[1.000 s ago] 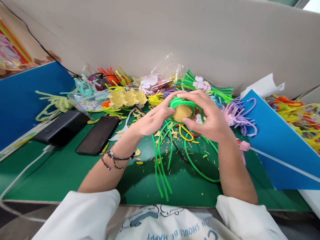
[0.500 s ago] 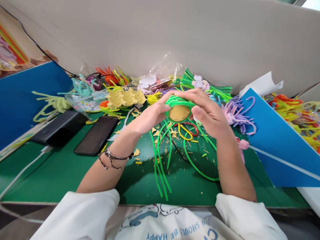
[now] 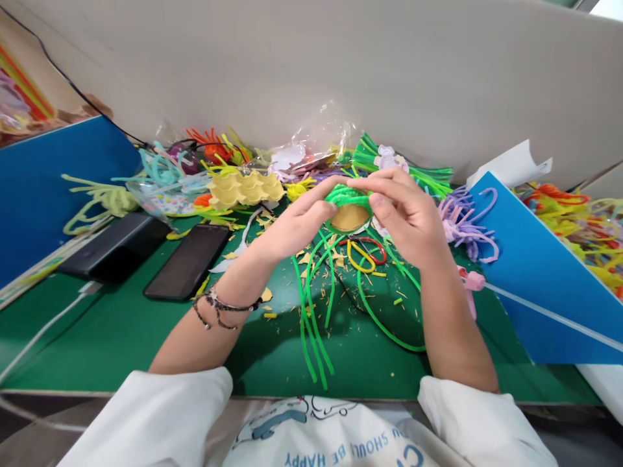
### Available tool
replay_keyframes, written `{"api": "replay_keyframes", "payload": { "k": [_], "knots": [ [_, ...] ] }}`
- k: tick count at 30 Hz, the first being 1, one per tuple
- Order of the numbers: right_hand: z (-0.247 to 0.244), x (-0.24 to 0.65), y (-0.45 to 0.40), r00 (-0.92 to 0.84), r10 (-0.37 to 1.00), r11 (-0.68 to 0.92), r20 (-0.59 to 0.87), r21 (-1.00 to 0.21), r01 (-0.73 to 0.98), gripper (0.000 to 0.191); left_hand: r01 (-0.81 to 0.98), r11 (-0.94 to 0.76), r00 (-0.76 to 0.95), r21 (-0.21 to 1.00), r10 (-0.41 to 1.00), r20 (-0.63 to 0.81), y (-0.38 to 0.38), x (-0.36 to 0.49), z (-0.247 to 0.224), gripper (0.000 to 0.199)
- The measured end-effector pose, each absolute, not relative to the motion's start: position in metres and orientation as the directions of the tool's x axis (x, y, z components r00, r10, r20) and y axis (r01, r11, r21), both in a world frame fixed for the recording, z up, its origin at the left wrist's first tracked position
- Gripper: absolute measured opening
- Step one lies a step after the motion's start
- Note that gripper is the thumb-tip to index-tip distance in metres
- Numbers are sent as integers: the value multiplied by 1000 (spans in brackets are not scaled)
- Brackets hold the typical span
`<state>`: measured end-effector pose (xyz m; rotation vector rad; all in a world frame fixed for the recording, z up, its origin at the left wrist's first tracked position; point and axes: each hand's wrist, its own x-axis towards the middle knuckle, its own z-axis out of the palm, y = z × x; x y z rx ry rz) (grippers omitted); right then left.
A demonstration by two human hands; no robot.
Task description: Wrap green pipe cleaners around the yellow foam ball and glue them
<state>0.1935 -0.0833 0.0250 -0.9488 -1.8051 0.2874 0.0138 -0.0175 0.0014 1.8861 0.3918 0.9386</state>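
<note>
Both my hands hold one small craft piece above the green table [image 3: 121, 337]: a tan egg-carton cup [image 3: 349, 218] wrapped in bright green pipe cleaners [image 3: 346, 196]. My left hand [image 3: 296, 224] grips its left side with thumb and fingers. My right hand [image 3: 403, 217] pinches the green wrapping on top and at the right. Long green pipe cleaner ends [image 3: 314, 311] hang from the cup down to the table toward me.
Two dark phones [image 3: 187, 261] lie at the left, one on a white cable. A yellow egg carton piece [image 3: 246, 189], piles of coloured pipe cleaners [image 3: 462, 224] and plastic bags crowd the back. Blue dividers [image 3: 540, 279] stand at both sides. Yellow and red loops [image 3: 363, 254] and paper scraps lie under my hands.
The cup has tilted away from me, so less of its tan face shows. My right fingers have moved up over the green wrapping on top.
</note>
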Motion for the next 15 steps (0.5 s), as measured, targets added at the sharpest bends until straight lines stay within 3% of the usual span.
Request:
{"api": "replay_keyframes", "payload": {
  "k": [5, 9, 15],
  "knots": [
    [30, 193, -89, -6, 693, 623, 721, -594, 509, 10, -192, -338, 652, 921, 658, 377, -18, 21, 4, 37],
    [33, 194, -92, -81, 637, 671, 767, -500, 547, 11, -198, -248, 664, 948, 678, 316, -17, 21, 5, 37],
    [32, 195, -91, -154, 623, 646, 767, -392, 655, 16, -183, -295, 619, 938, 707, 343, -19, 14, 11, 33]
  ]
}}
